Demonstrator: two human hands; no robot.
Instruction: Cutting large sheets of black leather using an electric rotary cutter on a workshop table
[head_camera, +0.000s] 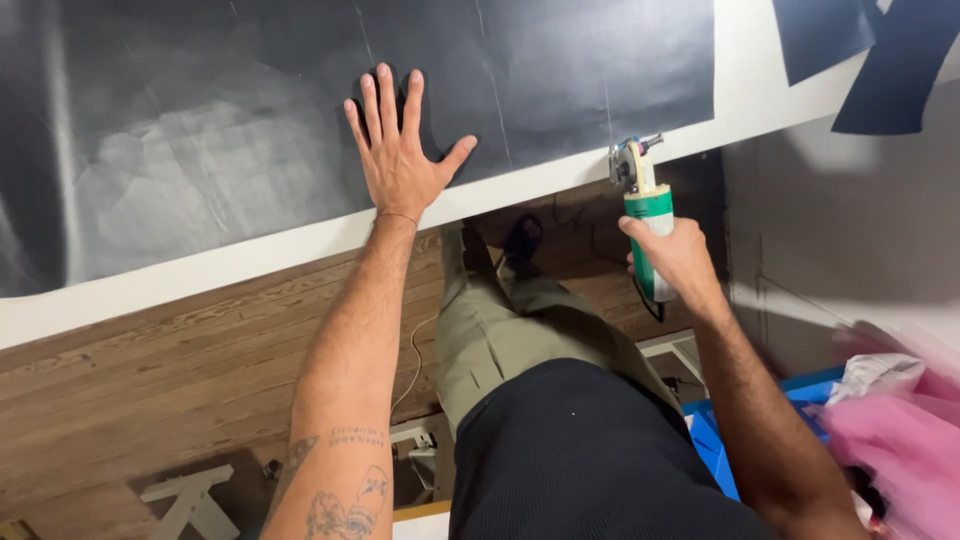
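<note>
Head view: dark fabric sheet (250, 130) spread on white cutting table (200, 275), left hand (400, 150) flat and splayed on it; right hand (675, 260) clenched round green-cream rotary cutter (645, 215) at table edge; wood floor (150, 380), blue bin (715, 440), pink cloth (900, 440) near right arm

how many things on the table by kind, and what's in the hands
Dark fabric sheet, large, under left hand: 1
Dark fabric pieces, top right: 2
Green-and-white rotary cutter, in right hand: 1
Total: 4
</note>
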